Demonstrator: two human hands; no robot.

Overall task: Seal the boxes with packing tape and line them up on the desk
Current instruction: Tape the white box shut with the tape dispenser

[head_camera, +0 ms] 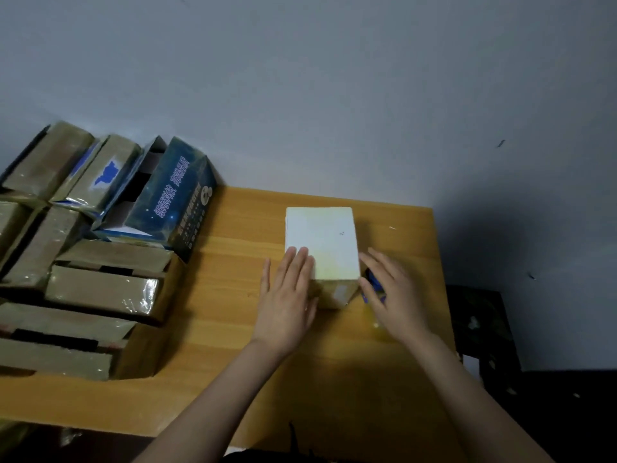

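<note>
A small white-topped box (pixel 322 238) sits on the wooden desk (pixel 233 295), right of centre. My left hand (pixel 287 295) lies flat with straight fingers on the box's near left corner and side. My right hand (pixel 390 292) is at the box's right side, fingers extended, over a blue object (pixel 373 283) that may be a tape dispenser; most of that object is hidden. A row of brown taped boxes (pixel 103 292) fills the desk's left side.
A dark blue printed box (pixel 173 202) with open flaps stands at the back left among the taped boxes. A grey wall rises behind the desk. A dark piece of furniture (pixel 480 325) stands off the desk's right edge.
</note>
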